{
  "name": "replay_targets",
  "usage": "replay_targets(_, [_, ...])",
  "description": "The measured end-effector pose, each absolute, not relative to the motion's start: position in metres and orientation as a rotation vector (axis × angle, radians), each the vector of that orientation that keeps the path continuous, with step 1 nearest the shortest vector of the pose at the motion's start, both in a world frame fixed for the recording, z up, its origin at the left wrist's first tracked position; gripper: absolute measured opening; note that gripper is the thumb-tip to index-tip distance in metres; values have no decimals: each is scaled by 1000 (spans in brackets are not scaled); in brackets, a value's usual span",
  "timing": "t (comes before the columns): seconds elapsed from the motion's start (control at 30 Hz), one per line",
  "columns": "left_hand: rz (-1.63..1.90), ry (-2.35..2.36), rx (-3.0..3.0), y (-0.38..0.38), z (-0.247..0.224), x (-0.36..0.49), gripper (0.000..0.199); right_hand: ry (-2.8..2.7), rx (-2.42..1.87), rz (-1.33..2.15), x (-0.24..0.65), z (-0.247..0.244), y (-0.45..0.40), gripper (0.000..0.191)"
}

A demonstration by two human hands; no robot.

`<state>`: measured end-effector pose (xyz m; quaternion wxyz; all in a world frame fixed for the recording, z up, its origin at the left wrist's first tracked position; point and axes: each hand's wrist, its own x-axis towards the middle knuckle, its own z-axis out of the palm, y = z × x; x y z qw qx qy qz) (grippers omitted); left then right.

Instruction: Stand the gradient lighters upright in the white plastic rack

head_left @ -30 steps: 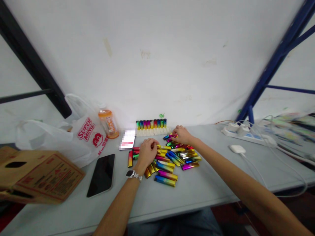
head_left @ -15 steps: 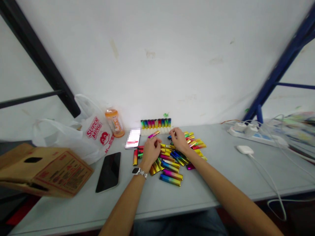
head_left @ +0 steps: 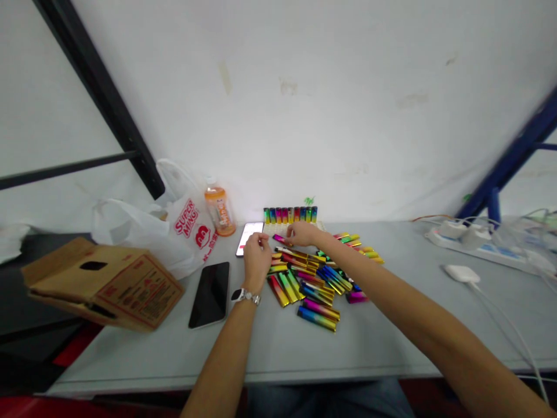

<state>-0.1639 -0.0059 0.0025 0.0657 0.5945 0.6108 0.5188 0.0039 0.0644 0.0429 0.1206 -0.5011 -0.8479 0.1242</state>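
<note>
My right hand [head_left: 301, 233] closes its fingertips on one end of a pink and gold lighter [head_left: 279, 238] in front of the white holder [head_left: 321, 226]. Upright in that holder, against the wall, stands a row of metallic lighters [head_left: 285, 215]. My left hand [head_left: 257, 254], with a watch on its wrist, is beside the pile near the lit phone [head_left: 249, 233]. Its fingers are bent together, and whatever may be between them is hidden. Below both hands lies a loose pile of shiny multicoloured lighters [head_left: 317, 294], partly covered by my right forearm.
On the left are a dark-screened tablet [head_left: 209, 295], a cardboard box [head_left: 143, 287], a white plastic bag [head_left: 174, 244] and an orange drink bottle [head_left: 221, 213]. A power strip [head_left: 487, 249] and a white charger [head_left: 462, 273] with cables lie on the right.
My right hand has moved left to the pink and gold lighter, which was at my left hand's fingertips. My left hand has drawn back left of it. The whole view has shifted slightly.
</note>
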Motion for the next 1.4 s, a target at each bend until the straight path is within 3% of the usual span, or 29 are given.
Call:
replay_targets(0.23, [1492,1760,1813,-5,-1,-165,15,-2438,-1516,460,-20,42,83,32])
replay_targets(0.4, [1474,1652,1849,-7,2,-157,16,-2272,-1352,462,3,41,73,23])
replay_targets(0.63, [1273,1538,2078,-23,9,-126,19,-1593,-1123,1054,36,37,15,10])
replay_targets(0.77, [1206,1473,2191,-29,9,-113,19,-1256,-986,1208,44,35,-14,20])
replay_targets(0.9, [1144,1377,2278,-33,12,-109,18,-1227,-1019,1058,50,29,-27,42])
replay_targets(1.0, [1121,1356,2277,-34,13,-107,18,-1281,-1139,792,53,21,-29,49])
replay_targets(1.4, [1101,1362,2284,-33,11,-107,17,-1362,-1247,522,48,13,-30,32])
